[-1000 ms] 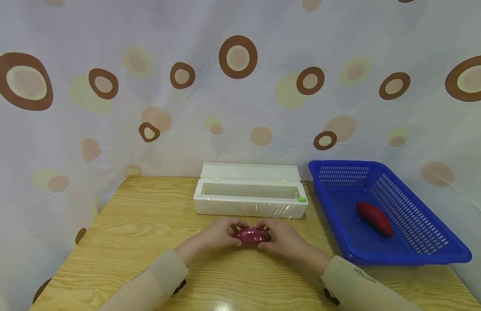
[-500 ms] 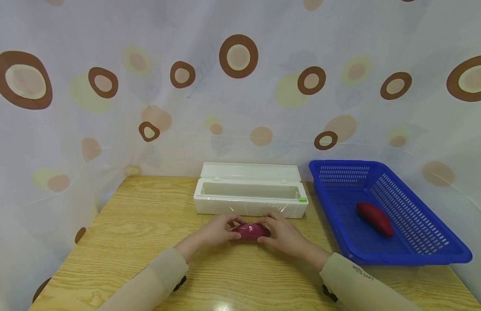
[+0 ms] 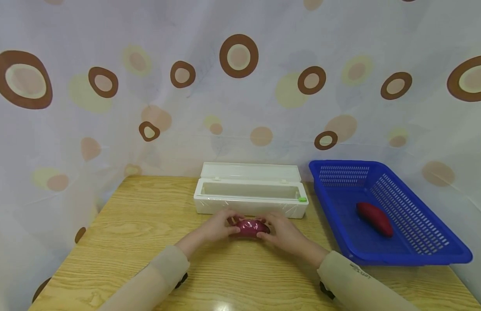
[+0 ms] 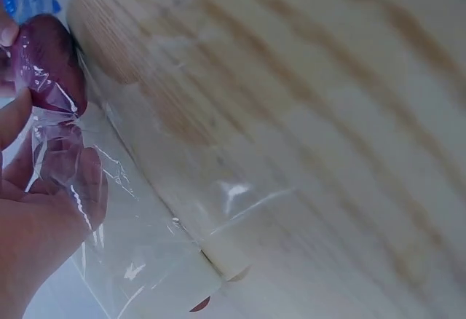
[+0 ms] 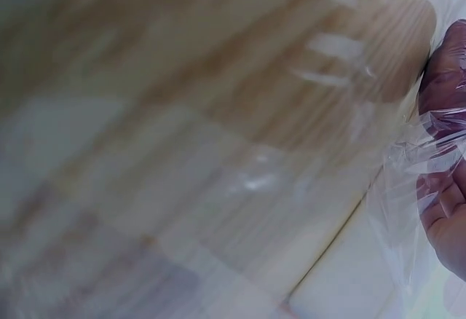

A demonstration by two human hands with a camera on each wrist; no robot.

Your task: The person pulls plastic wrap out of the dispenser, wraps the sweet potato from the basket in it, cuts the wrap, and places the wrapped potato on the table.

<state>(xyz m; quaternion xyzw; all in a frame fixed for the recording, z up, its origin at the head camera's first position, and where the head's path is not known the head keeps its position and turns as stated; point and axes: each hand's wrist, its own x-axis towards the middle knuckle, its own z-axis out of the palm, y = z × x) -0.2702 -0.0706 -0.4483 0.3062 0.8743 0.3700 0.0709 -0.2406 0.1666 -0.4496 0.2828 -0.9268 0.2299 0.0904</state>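
Note:
In the head view my left hand [image 3: 216, 226] and right hand [image 3: 284, 234] hold a purple-red sweet potato [image 3: 249, 229] by its two ends, thumbs on the near side and fingers on the far side. Shiny cling film lies over its skin. The left wrist view shows clear film [image 4: 120, 177] stretching from the sweet potato [image 4: 49, 60] across my left fingers. Film [image 5: 393, 166] also bunches at the other end in the right wrist view, beside my right fingers. Right behind the hands stands a long white cling film dispenser [image 3: 213, 207] with its lid raised.
To the right, a blue plastic basket [image 3: 396, 259] has another red sweet potato [image 3: 374, 219] lying in it. A green slider [image 3: 302, 199] sits on the dispenser's right front edge. The wooden table [image 3: 147, 207] meets a patterned curtain [image 3: 240, 108] at the back.
Both hands have carried the sweet potato a little away from me, toward the dispenser, turning it slightly. The dispenser and the basket stay where they were.

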